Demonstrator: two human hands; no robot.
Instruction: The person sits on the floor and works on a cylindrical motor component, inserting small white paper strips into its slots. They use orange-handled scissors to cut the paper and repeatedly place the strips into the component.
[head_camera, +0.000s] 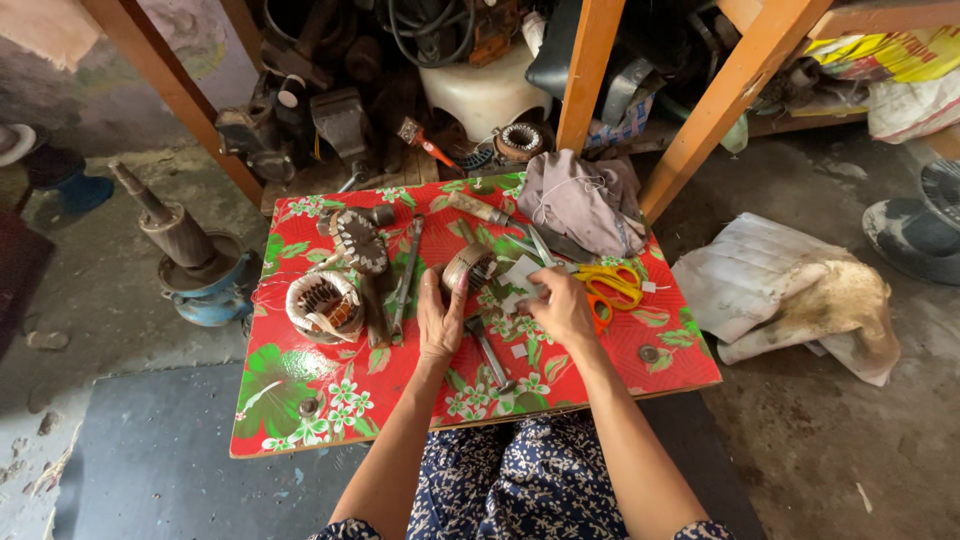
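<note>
White paper piece (520, 275) pinched in right hand (562, 308) fingers, left hand (440, 322) flat, fingers together, steadying tape roll (468, 266) at 12 o'clock; positioning step, needs careful placing.

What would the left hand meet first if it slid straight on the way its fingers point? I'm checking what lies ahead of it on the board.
The left hand points up the flowered board; first in line is probably the round wound coil, which its fingertips nearly touch.
</note>
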